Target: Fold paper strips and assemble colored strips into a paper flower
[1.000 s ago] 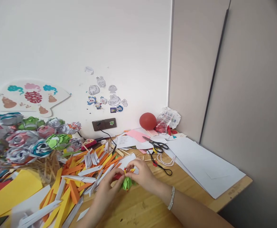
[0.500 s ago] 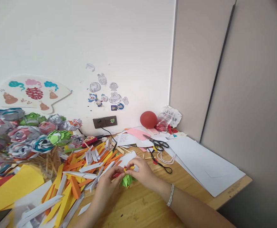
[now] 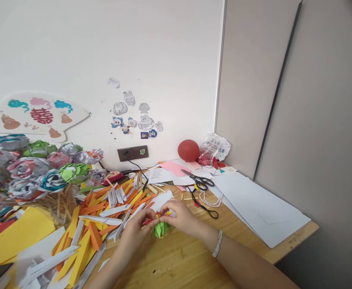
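Observation:
Between my two hands is a small folded-paper flower point(image 3: 160, 230), green at its lower part with bits of yellow and red at the top. My left hand point(image 3: 141, 226) pinches it from the left side, thumb and fingers together. From the right, my right hand point(image 3: 176, 214) pinches its upper part, a beaded bracelet point(image 3: 217, 243) on that wrist. The fingertips of both hands meet close together and hide part of the folds. Just left of my left hand lies a heap of folded paper strips point(image 3: 103, 216) in orange, yellow and white.
Paper flowers point(image 3: 28, 168) crowd the left side, above yellow paper sheets point(image 3: 22, 237). Scissors point(image 3: 201, 181), a pearl string point(image 3: 212, 204) and a red balloon point(image 3: 188, 150) are at the back. White sheets point(image 3: 260, 208) cover the table's right side, by a grey panel point(image 3: 320, 120).
The whole view has shifted slightly. Both hands stay on the paper flower, with only small finger movement.

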`<state>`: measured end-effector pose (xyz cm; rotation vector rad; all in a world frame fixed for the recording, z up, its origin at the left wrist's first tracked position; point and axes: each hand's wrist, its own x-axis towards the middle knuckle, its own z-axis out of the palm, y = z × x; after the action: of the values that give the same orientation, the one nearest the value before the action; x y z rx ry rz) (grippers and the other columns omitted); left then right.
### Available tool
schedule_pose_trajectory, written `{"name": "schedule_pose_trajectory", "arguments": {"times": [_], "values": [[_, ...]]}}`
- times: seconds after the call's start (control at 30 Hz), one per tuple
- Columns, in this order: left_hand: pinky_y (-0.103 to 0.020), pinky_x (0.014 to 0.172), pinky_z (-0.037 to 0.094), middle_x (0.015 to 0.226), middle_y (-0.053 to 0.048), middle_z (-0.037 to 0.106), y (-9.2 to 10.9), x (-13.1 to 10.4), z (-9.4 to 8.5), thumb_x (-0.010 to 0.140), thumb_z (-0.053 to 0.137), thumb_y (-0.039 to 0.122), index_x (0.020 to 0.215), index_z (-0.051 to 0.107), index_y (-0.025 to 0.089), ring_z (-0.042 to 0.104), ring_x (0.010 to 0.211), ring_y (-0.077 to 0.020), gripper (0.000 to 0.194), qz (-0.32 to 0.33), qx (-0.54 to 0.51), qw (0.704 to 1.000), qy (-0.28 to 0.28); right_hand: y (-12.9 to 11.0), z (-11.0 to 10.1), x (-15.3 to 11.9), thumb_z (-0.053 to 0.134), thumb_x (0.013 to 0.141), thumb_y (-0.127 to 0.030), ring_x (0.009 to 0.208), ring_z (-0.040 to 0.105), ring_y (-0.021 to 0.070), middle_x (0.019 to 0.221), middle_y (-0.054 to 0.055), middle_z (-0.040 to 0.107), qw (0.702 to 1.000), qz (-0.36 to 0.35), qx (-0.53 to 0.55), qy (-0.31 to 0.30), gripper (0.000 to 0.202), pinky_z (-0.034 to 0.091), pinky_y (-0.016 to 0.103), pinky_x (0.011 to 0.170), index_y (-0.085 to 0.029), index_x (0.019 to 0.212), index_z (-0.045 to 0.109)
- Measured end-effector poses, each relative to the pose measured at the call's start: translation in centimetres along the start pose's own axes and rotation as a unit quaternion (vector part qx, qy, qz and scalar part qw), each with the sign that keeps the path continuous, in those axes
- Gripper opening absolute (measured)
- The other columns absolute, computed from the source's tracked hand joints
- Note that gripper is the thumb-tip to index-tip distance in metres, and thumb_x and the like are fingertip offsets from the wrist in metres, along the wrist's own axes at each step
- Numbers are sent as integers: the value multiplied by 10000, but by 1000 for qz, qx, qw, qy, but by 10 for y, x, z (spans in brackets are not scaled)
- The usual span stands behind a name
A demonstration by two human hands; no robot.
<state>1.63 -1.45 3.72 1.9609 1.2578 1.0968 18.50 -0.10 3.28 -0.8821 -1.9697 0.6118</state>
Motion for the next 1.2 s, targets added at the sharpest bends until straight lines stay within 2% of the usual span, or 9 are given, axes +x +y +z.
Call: {"name": "schedule_pose_trajectory", "arguments": {"times": [0.2, 0.47, 0.57, 0.67, 0.77, 0.83, 0.93, 1.03, 1.2], "values": [[-270, 596, 474, 676, -19, 644, 1, -4, 0, 680, 587, 325, 674, 585, 186, 597, 633, -179, 139, 16, 51, 997, 49, 6, 3, -1, 639, 717, -190, 775, 549, 140, 769, 0, 614, 999, -27, -16, 17, 46, 396, 241, 705, -180, 745, 604], [-216, 611, 447, 709, -17, 614, -1, -9, -1, 771, 534, 205, 762, 565, 189, 577, 656, -138, 36, 242, 126, 960, 67, 11, 4, -1, 522, 822, -268, 765, 520, 154, 768, 28, 621, 981, -160, -106, 15, 116, 394, 274, 712, -181, 760, 567], [-228, 657, 433, 751, -34, 597, -3, -9, -3, 789, 504, 172, 767, 557, 188, 561, 714, -146, 60, 274, 133, 951, 58, 9, 2, -1, 507, 830, -264, 750, 519, 153, 769, 32, 627, 978, -182, -101, 10, 126, 395, 281, 721, -182, 755, 566], [-237, 645, 417, 733, -31, 572, 0, -8, -4, 782, 516, 204, 728, 545, 182, 535, 690, -147, 65, 215, 104, 971, 32, 3, -3, 0, 595, 762, -231, 733, 523, 144, 726, 9, 613, 990, -134, -47, 8, 82, 394, 265, 702, -183, 699, 573], [-231, 580, 391, 665, -7, 539, 4, -6, -5, 735, 566, 273, 656, 518, 177, 498, 623, -139, 134, 96, 29, 995, -16, -5, -10, 0, 659, 677, -197, 718, 528, 128, 708, -14, 590, 998, -11, 46, -30, 86, 395, 236, 671, -177, 667, 576], [-222, 545, 367, 616, 15, 510, 4, -4, -3, 696, 599, 318, 613, 498, 175, 472, 583, -126, 194, 12, -51, 997, -57, -5, -12, 1, 672, 646, -206, 677, 523, 113, 692, -23, 573, 986, 77, 129, -75, 110, 396, 220, 633, -168, 663, 570], [-209, 522, 331, 574, 38, 489, -2, -2, 1, 636, 649, 374, 610, 501, 163, 441, 539, -103, 259, -95, -155, 976, -119, 5, -6, 1, 686, 612, -227, 577, 497, 85, 623, -33, 545, 946, 174, 234, -139, 158, 382, 201, 562, -148, 643, 552], [-212, 531, 319, 570, 34, 514, -11, 0, 6, 554, 703, 416, 623, 519, 149, 445, 536, -100, 332, -152, -188, 959, -149, 20, 5, -1, 710, 569, -224, 531, 476, 67, 580, -43, 535, 928, 214, 266, -150, 201, 358, 185, 528, -138, 611, 534], [-223, 527, 311, 560, 28, 527, -18, 0, 6, 528, 710, 436, 597, 510, 150, 458, 527, -107, 356, -166, -155, 963, -148, 33, 15, -3, 736, 537, -245, 518, 474, 67, 565, -48, 534, 936, 202, 260, -127, 244, 352, 179, 505, -136, 589, 524]]}}
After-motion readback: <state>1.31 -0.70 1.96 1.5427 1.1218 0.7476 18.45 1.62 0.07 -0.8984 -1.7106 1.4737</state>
